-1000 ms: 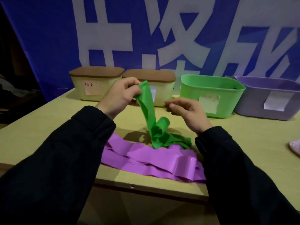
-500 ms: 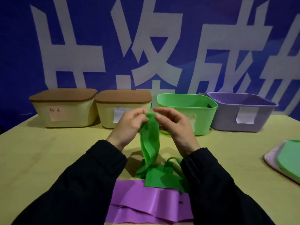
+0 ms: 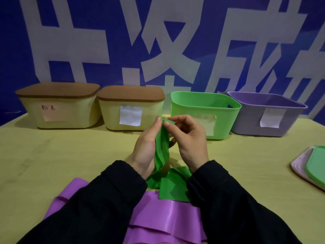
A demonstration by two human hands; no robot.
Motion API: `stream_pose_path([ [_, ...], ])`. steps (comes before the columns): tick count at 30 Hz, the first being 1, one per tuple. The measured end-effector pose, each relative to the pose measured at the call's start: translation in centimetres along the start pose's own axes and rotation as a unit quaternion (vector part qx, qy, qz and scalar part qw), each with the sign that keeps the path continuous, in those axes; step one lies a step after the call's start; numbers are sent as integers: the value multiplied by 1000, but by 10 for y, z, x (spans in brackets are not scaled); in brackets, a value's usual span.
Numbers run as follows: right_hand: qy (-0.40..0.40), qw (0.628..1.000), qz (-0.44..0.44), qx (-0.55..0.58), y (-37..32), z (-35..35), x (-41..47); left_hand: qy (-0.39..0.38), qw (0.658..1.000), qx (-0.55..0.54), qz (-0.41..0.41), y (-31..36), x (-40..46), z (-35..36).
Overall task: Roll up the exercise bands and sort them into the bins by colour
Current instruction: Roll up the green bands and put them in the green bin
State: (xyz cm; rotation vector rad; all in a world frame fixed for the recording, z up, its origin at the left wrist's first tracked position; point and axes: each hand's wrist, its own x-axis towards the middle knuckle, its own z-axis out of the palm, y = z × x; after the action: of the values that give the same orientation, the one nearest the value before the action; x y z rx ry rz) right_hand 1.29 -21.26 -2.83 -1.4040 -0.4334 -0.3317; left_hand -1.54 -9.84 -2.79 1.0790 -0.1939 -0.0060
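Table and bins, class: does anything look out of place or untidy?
Yes. The purple band lies crumpled and unrolled at the table's near edge. Two cream bins are lidded; their lids would block sorting. Both hands pinch the green band.

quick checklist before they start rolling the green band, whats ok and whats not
1. Top end of the green band pinched by the left hand and right hand: ok.
2. Band flat, free of twists: not ok, it hangs creased and folded.
3. Tail free of the purple band: not ok, it lies on it.
4. Green bin open: ok.
5. Green bin empty: cannot tell, the inside is hidden.
6. Roll started: not ok.
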Motion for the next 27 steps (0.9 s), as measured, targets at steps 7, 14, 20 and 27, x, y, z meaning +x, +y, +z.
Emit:
stream_pose_path([
  [7, 47, 998, -44, 12, -5, -4, 1, 80, 981, 164, 67, 4, -4, -3],
  [14, -15, 999, 32, -18, -7, -10, 3, 84, 972, 198, 90, 12, -5, -7],
  [20, -28, 986, 127, 103, -15, -15, 8, 28, 969, 232, 85, 13, -4, -11],
  [27, -97, 974, 201, -27, -14, -16, 6, 11, 972, 225, 72, 11, -7, -7],
])
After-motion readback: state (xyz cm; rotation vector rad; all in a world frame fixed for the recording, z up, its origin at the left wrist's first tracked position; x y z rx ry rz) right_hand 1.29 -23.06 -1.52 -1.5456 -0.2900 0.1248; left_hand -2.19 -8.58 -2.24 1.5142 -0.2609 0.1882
